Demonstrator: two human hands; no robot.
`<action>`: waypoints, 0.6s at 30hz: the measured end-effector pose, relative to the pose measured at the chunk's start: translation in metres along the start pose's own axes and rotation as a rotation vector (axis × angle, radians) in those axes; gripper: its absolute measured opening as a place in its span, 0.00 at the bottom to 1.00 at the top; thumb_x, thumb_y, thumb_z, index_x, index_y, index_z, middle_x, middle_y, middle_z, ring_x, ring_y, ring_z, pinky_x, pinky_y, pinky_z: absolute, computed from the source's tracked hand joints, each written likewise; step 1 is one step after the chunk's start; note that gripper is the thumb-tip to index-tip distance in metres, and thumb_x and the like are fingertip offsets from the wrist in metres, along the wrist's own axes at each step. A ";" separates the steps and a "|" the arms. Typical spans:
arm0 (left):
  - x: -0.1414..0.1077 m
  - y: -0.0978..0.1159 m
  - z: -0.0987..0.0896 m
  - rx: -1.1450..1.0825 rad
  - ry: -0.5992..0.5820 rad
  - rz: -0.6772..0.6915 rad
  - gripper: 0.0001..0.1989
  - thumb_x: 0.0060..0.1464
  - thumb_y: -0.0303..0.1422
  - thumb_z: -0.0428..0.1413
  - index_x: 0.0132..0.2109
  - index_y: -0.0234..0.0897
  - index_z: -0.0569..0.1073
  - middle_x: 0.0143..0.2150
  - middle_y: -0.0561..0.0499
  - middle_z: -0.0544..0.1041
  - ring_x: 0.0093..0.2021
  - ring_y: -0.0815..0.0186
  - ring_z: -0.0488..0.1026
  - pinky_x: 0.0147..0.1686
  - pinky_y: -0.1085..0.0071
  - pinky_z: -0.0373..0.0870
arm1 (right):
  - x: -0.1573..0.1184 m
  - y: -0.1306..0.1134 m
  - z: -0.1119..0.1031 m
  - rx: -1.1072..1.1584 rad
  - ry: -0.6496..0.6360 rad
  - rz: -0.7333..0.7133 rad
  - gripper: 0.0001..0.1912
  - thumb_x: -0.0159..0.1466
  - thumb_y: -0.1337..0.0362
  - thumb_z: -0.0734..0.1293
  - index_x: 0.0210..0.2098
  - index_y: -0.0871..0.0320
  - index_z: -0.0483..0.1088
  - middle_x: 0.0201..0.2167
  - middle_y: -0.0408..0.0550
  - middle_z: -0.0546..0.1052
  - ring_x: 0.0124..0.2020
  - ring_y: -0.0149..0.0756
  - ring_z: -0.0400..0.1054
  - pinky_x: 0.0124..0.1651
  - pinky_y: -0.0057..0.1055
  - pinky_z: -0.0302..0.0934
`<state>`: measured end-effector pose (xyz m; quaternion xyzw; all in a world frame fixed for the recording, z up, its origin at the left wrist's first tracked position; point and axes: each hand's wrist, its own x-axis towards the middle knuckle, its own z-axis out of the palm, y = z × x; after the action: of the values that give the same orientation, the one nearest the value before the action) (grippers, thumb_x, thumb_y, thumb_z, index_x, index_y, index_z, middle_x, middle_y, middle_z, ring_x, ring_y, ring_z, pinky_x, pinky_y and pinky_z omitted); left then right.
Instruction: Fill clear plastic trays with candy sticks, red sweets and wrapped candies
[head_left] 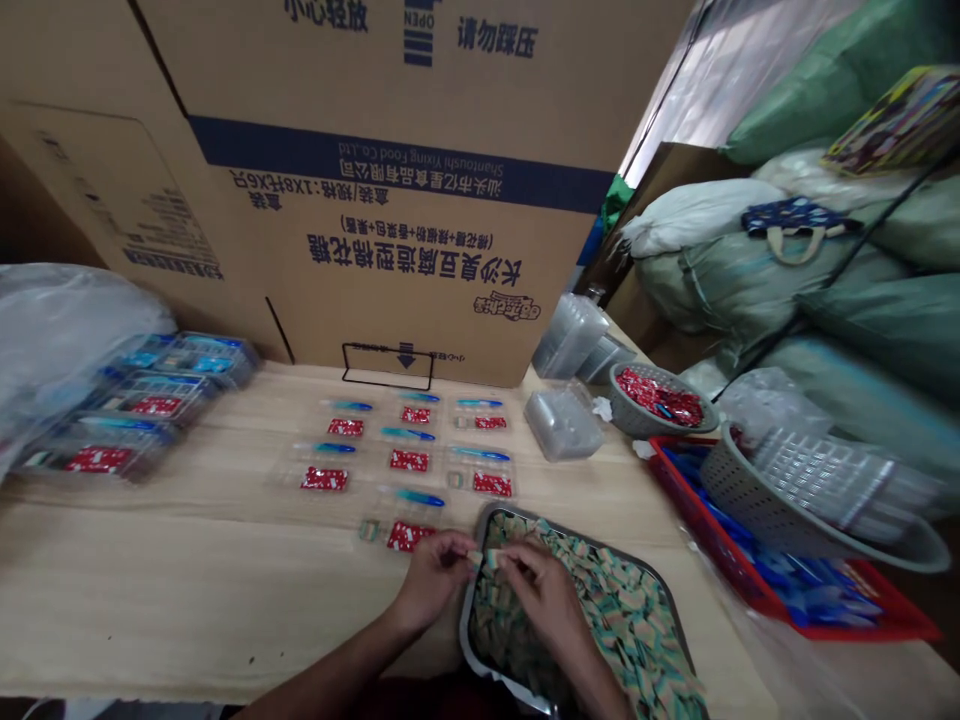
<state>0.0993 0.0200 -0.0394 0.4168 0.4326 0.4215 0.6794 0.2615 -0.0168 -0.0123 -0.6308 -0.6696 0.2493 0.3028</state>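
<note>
My left hand [435, 578] is closed in a pinch on a small pale piece at the left rim of a grey tray [469, 640]. Over the tray, my right hand [541, 585] pinches another small pale-green piece [492, 560]. Many green and tan pieces [615, 600] fill the tray. Left of it, several clear plastic packs lie in rows, each with a blue pen-like item [420, 497] and a red packet [409, 536]. Some packs also hold a small green piece [369, 530], among them the one nearest my left hand.
A large cardboard box [390, 240] stands behind the packs. Stacked filled packs [154, 405] sit at left. On the right are clear trays [564, 420], a basket of red packets [664, 400], and a red tray [892, 622] with blue items. Sacks [750, 250] lie beyond.
</note>
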 end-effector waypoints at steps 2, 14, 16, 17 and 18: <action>0.001 0.000 0.004 0.024 -0.020 0.039 0.10 0.33 0.33 0.66 0.28 0.34 0.77 0.25 0.52 0.77 0.27 0.68 0.71 0.30 0.73 0.68 | -0.002 -0.001 0.004 0.175 -0.014 0.015 0.15 0.63 0.56 0.60 0.29 0.58 0.73 0.25 0.45 0.73 0.28 0.35 0.67 0.32 0.28 0.60; -0.002 0.001 -0.007 0.070 0.018 0.022 0.11 0.33 0.35 0.66 0.27 0.35 0.76 0.22 0.54 0.76 0.25 0.67 0.71 0.30 0.71 0.68 | -0.003 0.003 0.009 -0.185 0.065 -0.006 0.15 0.65 0.64 0.56 0.29 0.56 0.72 0.29 0.48 0.73 0.34 0.37 0.69 0.38 0.30 0.60; -0.001 0.002 -0.007 0.090 0.034 0.027 0.10 0.33 0.35 0.66 0.26 0.35 0.76 0.22 0.53 0.76 0.25 0.67 0.71 0.30 0.72 0.68 | 0.005 0.005 0.006 -0.312 0.035 0.005 0.14 0.64 0.67 0.56 0.30 0.56 0.72 0.32 0.49 0.73 0.36 0.38 0.69 0.40 0.31 0.60; -0.001 0.002 -0.006 0.094 0.035 0.030 0.10 0.33 0.34 0.65 0.26 0.35 0.76 0.22 0.53 0.76 0.25 0.67 0.71 0.30 0.72 0.68 | 0.010 0.005 0.006 -0.364 -0.005 0.009 0.13 0.63 0.68 0.57 0.30 0.56 0.72 0.33 0.49 0.73 0.37 0.38 0.69 0.40 0.30 0.60; -0.001 0.003 -0.005 0.095 0.034 0.035 0.09 0.33 0.34 0.65 0.26 0.35 0.76 0.22 0.53 0.75 0.25 0.67 0.70 0.30 0.72 0.68 | 0.013 0.004 0.008 -0.411 -0.049 0.019 0.13 0.62 0.70 0.57 0.31 0.56 0.72 0.34 0.49 0.73 0.37 0.38 0.69 0.39 0.30 0.61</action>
<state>0.0933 0.0209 -0.0381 0.4489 0.4563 0.4192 0.6439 0.2585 -0.0030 -0.0192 -0.6794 -0.7074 0.1256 0.1491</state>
